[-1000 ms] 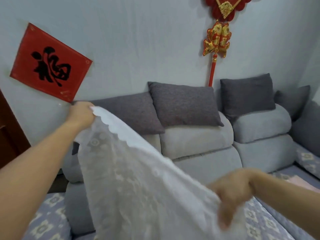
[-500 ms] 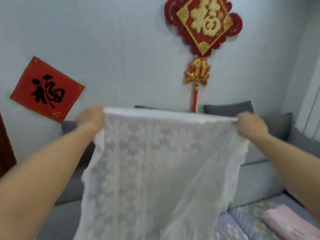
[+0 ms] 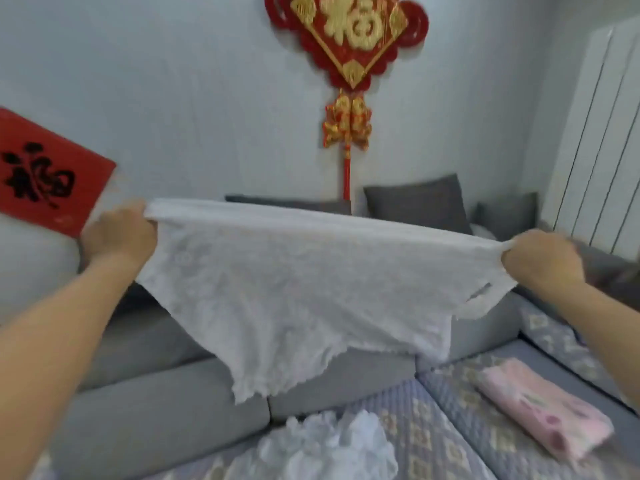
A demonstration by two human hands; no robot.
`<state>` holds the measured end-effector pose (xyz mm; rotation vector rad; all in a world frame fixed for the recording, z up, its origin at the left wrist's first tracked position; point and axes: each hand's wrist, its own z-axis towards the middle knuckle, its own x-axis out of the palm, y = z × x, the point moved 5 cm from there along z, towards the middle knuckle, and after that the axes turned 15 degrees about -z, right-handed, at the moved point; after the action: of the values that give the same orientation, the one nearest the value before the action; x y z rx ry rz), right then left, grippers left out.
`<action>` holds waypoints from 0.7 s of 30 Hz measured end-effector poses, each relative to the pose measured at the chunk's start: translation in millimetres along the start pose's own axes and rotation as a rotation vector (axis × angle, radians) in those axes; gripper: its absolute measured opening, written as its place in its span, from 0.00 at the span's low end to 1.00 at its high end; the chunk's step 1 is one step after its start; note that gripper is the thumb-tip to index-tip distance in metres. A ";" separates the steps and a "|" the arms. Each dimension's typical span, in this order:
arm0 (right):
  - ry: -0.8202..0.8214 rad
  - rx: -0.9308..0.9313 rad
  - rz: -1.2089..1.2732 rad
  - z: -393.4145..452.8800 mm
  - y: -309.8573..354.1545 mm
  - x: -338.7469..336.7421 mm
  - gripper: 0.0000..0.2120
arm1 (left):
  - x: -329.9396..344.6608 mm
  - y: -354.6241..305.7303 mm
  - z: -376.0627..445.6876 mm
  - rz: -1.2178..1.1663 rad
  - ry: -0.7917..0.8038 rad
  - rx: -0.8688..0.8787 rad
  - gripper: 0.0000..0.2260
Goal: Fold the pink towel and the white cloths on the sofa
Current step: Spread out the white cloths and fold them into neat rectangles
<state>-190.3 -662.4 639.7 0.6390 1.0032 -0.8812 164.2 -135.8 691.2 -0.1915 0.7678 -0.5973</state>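
Lowered since before, the white lace cloth (image 3: 294,292) billows, corners pinched by left hand (image 3: 119,235) and right hand (image 3: 542,258)

Room lit evenly by soft, diffuse light; source not seen. No glare noted. Shadows faint: soft one cast on wall (image 3: 173,81) beside red knot ornament (image 3: 348,36), darker band seen under white lace cloth (image 3: 294,289) on sofa backrest (image 3: 145,334). Whole frame softened by motion blur; lace pattern and pink towel (image 3: 543,410) smeared, crumpled white cloth (image 3: 329,445) indistinct. Wide-angle bending seen at edges: radiator (image 3: 595,133) tilted, forearms stretched.
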 end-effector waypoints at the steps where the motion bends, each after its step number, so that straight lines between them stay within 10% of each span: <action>1: 0.061 -0.015 -0.021 -20.1 -4.9 29.4 0.10 | 18.6 14.2 -37.6 0.056 0.063 0.042 0.10; 6: 0.411 -0.115 -0.079 -144.8 -60.3 205.7 0.17 | 90.5 113.2 -256.0 0.285 0.589 0.119 0.04; 12: 0.806 0.468 0.452 -246.0 -106.5 308.8 0.12 | 105.1 169.7 -434.3 0.304 0.744 -0.078 0.06; 16: 0.885 0.684 0.661 -292.2 -107.7 338.1 0.15 | 104.0 177.2 -511.0 0.115 0.890 -0.874 0.16; 18: 0.964 0.760 0.694 -314.2 -119.0 358.8 0.18 | 106.1 163.5 -552.3 -0.320 0.692 -1.521 0.17; 21: 1.010 0.933 0.886 -344.9 -131.6 378.0 0.26 | 110.5 128.8 -585.1 -0.808 0.332 -1.915 0.15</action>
<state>-357.2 -578.0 145.6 2.2624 0.9463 -0.1083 -127.2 -64.6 161.0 -2.2832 1.3822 -0.4344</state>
